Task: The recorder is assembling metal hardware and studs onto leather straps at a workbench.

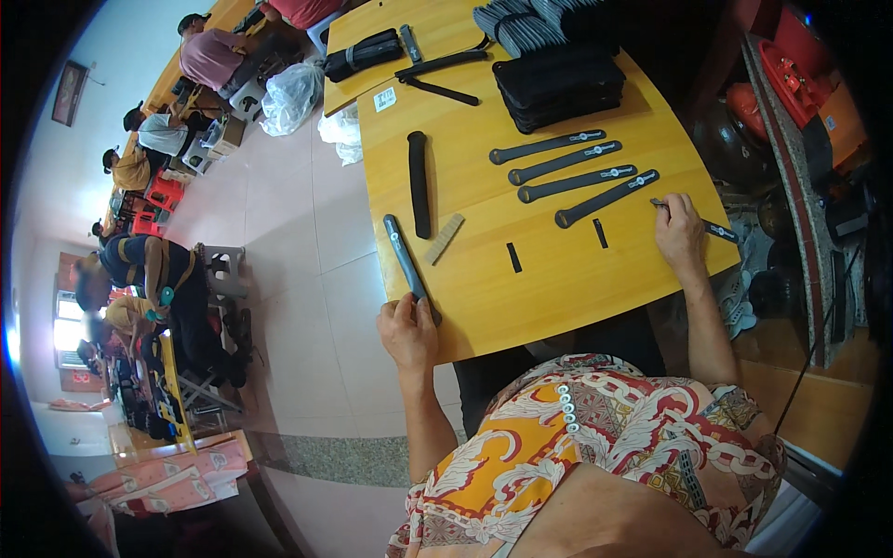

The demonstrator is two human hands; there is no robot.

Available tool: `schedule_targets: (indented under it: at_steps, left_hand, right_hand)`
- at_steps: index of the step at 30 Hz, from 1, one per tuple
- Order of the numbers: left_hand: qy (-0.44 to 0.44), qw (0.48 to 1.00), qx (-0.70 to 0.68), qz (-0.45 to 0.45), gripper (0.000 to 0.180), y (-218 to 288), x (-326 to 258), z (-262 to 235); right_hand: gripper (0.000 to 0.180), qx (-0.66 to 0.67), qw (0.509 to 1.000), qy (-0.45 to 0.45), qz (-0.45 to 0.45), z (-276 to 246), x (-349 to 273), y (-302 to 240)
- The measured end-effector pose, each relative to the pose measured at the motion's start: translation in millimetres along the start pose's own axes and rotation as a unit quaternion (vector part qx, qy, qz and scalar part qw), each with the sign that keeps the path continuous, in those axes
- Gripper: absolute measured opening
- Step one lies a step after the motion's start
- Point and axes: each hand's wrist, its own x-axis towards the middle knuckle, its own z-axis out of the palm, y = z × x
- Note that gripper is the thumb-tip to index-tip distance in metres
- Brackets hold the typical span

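Note:
On the left edge of the yellow table (484, 316), my left hand (407, 333) is closed on the near end of a dark grey strap (401, 249) with a rounded tip. At the table's right edge my right hand (680, 232) is closed over another dark strap (721, 232); its two ends show on either side of the fingers. Several similar straps (567, 176) with pale printed patches lie in a slanting row between the hands, farther back. Two short black strips (513, 258) lie nearer to me. Beside the left strap are a beige ridged strip (445, 239) and a long black padded piece (419, 184).
At the back stand a stack of folded black fabric (558, 88) and a pile of grey-edged pieces (530, 26). A black bundle (365, 56) and thin black straps (442, 65) lie back left. Clutter fills the right side. Other people work at left, beyond the tiled floor (316, 214).

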Motion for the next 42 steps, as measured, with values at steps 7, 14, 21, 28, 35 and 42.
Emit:
schedule_targets:
  at_steps: [7,14,21,28,35,42]
  left_hand:
    - [0.038,0.997,-0.062,0.011,0.028,3,16,-7]
    - [-0.003,0.951,-0.145,0.272,0.023,98,51,24]
    - [-0.103,0.91,-0.071,0.396,0.025,156,66,68]
    - [-0.161,0.914,-0.046,0.371,0.031,143,70,82]
    - [-0.144,0.914,-0.085,0.369,0.027,141,85,85]
    - [-0.116,0.917,-0.074,0.374,0.03,139,86,96]
  right_hand:
    - [0.01,0.025,0.999,0.027,-0.02,0,-8,-22]
    - [0.009,0.06,0.997,0.048,-0.026,8,-5,-37]
    - [0.008,0.062,0.998,0.023,-0.001,12,-14,-43]
    - [0.01,0.082,0.996,0.023,-0.007,9,-17,-52]
    - [0.01,0.085,0.996,0.021,-0.017,7,-14,-61]
    - [0.008,0.088,0.995,0.034,-0.03,2,-16,-61]
